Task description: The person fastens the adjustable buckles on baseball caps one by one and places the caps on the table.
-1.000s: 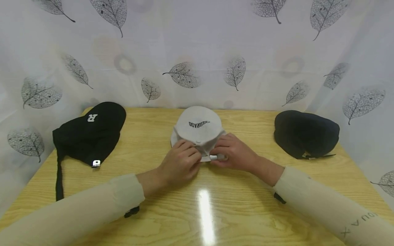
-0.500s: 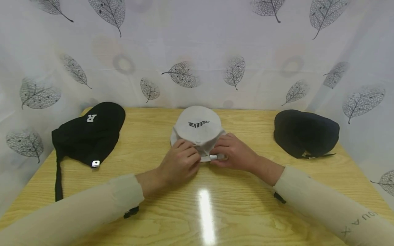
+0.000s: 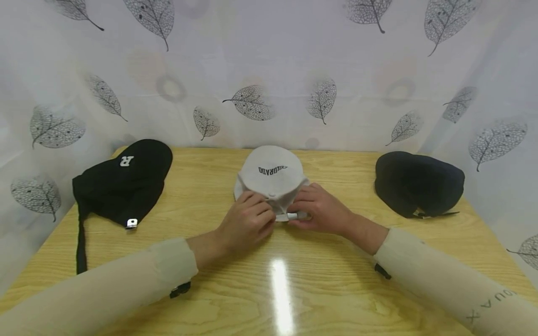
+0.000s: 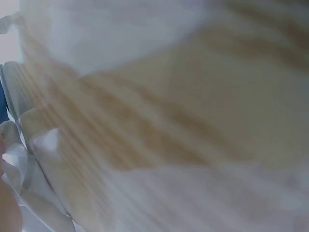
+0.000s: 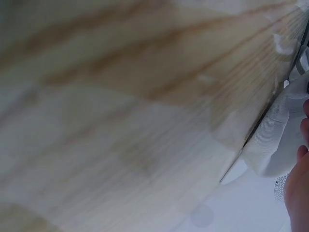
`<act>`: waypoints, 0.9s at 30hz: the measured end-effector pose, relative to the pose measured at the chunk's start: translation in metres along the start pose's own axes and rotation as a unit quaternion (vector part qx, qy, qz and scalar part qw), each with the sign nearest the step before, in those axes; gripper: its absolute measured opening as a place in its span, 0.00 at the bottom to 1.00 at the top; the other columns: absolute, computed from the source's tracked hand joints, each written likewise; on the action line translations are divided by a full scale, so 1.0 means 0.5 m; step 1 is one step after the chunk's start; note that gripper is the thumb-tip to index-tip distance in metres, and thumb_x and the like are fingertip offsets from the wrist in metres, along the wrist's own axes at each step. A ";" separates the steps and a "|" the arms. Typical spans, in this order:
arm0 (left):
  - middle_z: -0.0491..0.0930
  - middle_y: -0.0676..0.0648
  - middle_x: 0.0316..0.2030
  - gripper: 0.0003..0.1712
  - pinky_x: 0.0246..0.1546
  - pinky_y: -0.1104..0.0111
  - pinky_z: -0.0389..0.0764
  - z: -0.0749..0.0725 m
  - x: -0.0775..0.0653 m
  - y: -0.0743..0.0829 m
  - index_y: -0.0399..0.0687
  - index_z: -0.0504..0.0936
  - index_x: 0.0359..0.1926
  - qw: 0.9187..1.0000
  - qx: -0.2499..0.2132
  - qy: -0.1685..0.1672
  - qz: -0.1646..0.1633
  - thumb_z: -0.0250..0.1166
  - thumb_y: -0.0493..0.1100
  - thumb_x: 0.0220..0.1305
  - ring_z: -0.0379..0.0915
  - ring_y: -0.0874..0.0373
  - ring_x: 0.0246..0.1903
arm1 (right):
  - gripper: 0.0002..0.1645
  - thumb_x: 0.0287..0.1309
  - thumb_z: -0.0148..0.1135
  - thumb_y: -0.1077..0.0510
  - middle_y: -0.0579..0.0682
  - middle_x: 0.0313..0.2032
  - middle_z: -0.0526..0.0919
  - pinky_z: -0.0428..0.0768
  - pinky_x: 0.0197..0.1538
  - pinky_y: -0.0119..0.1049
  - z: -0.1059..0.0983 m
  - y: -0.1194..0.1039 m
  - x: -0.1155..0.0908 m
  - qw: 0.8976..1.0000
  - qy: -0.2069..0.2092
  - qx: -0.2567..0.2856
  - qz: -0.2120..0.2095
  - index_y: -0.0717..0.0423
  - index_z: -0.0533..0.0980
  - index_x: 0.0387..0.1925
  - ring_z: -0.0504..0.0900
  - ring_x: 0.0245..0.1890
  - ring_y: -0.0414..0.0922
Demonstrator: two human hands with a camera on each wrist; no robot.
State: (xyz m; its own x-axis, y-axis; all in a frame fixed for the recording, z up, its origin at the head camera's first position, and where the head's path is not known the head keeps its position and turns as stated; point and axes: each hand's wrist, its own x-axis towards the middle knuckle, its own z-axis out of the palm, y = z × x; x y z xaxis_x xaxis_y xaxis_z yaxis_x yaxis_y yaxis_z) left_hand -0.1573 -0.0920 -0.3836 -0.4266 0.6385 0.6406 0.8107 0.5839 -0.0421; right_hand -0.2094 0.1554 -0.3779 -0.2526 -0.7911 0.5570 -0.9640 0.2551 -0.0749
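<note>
A white baseball cap (image 3: 272, 161) with dark COLORADO lettering sits mid-table, its back opening toward me. My left hand (image 3: 245, 221) grips the near left edge of that opening, fingers curled over it. On the other side my right hand (image 3: 321, 210) pinches the adjustment strap (image 3: 291, 216), whose pale end shows between thumb and fingers. In the right wrist view the cap's ribbed side (image 5: 270, 135) appears beside my fingers (image 5: 304, 128). Only a sliver of the cap (image 4: 36, 203) and of my left hand (image 4: 8, 208) enters the left wrist view. My fingers hide parts of the cap's back edge.
A black cap (image 3: 126, 186) with a white R lies at the left, its long strap (image 3: 81, 242) hanging toward me and a metal clasp (image 3: 131, 223) at its edge. At the right lies a dark navy cap (image 3: 420, 184). A leaf-patterned curtain (image 3: 286, 56) encloses the wooden table (image 3: 235, 298).
</note>
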 end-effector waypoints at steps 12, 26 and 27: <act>0.84 0.53 0.33 0.02 0.49 0.61 0.73 0.003 0.000 0.000 0.49 0.84 0.29 1.000 0.001 0.006 0.003 0.68 0.41 0.58 0.77 0.56 0.40 | 0.17 0.41 0.81 0.54 0.47 0.39 0.89 0.77 0.47 0.43 0.001 0.001 -0.001 1.000 0.005 0.007 -0.003 0.53 0.85 0.35 0.84 0.48 0.49; 0.85 0.53 0.33 0.03 0.50 0.62 0.73 0.003 0.001 0.003 0.49 0.85 0.29 1.000 -0.002 0.008 0.008 0.71 0.42 0.56 0.77 0.56 0.40 | 0.17 0.41 0.81 0.53 0.47 0.38 0.89 0.78 0.47 0.43 -0.001 -0.002 0.001 1.000 0.012 -0.002 -0.013 0.54 0.85 0.34 0.84 0.46 0.49; 0.85 0.53 0.33 0.03 0.50 0.62 0.73 0.002 0.001 0.003 0.49 0.85 0.29 1.000 -0.001 0.008 0.008 0.71 0.42 0.56 0.77 0.56 0.40 | 0.17 0.41 0.81 0.54 0.47 0.38 0.89 0.79 0.48 0.44 -0.001 -0.001 0.001 1.000 0.012 -0.002 -0.015 0.54 0.85 0.34 0.84 0.46 0.49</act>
State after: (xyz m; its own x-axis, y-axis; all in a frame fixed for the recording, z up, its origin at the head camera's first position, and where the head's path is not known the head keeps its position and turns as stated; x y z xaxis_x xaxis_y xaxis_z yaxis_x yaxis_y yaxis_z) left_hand -0.1567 -0.0903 -0.3843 -0.4067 0.6393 0.6526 0.8183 0.5725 -0.0508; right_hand -0.2087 0.1553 -0.3773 -0.2224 -0.7849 0.5783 -0.9706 0.2345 -0.0550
